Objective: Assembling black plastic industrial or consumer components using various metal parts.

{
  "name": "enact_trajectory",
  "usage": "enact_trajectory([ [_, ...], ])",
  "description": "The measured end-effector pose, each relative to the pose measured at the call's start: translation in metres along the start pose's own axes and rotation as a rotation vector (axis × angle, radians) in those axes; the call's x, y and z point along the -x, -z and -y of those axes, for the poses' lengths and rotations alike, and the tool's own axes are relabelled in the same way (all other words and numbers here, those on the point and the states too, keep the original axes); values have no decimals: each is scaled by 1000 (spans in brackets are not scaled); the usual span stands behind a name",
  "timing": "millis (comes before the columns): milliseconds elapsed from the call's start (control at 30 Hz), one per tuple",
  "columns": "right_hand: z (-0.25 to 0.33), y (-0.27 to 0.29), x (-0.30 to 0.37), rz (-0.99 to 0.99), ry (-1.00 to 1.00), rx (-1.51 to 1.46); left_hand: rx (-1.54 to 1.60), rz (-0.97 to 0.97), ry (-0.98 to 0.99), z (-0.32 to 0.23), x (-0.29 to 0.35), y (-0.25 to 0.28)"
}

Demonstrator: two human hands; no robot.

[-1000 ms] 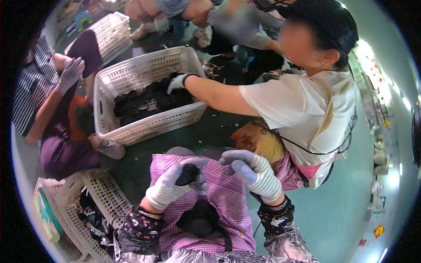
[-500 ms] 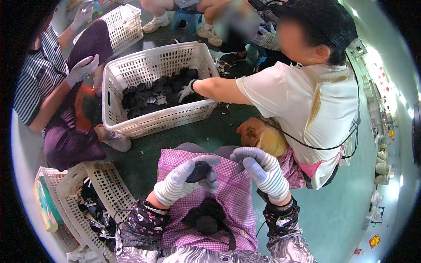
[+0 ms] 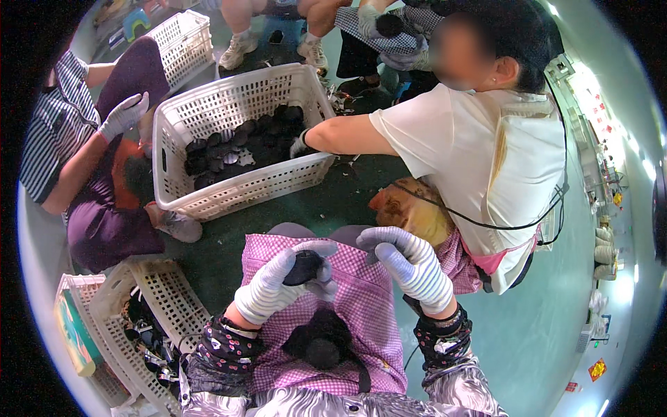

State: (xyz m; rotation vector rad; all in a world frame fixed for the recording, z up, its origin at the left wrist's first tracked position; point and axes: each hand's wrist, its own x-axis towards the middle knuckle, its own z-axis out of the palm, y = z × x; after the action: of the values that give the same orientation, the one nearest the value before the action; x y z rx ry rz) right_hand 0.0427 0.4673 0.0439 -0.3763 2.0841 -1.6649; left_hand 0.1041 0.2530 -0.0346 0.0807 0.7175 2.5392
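Observation:
My left hand (image 3: 278, 278), in a white striped glove, grips a small round black piece (image 3: 303, 267) between thumb and fingers, above my lap. To its right my right hand (image 3: 413, 267), gloved alike, is raised with its fingers curled toward the thumb. Its dark fingertips hide whatever they may pinch. The two hands are apart. On the pink checked apron (image 3: 368, 313) over my lap lies a dark fuzzy heap with a rounded black piece (image 3: 324, 351) on it.
Ahead stands a large white crate (image 3: 243, 198) holding many black pieces (image 3: 267, 135); a co-worker's gloved hand (image 3: 299, 144) reaches in from the right. Another person's gloved hand (image 3: 125, 117) is at its left. More white crates (image 3: 170, 281) stand at lower left, one with black and metallic pieces.
The view has shifted slightly, so most things sit a little further left. My left hand still holds the black piece, turned slightly. The co-worker's hand in the crate has moved slightly toward its right wall.

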Motion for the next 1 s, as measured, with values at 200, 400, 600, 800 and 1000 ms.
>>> enact_trajectory([
  [200,5,-1,-2,4,-39,23,5,15,-1,-1,3,2],
  [400,1,-2,-5,36,-10,-189,-19,16,-5,-3,0,-1],
  [600,-3,1,-19,77,-34,-277,-61,-67,-3,-3,3,2],
  [800,1,5,-13,109,-55,-238,-42,-45,-5,-3,1,-4],
  [1000,0,8,-11,62,-108,-289,-47,-41,-12,-3,1,-5],
])
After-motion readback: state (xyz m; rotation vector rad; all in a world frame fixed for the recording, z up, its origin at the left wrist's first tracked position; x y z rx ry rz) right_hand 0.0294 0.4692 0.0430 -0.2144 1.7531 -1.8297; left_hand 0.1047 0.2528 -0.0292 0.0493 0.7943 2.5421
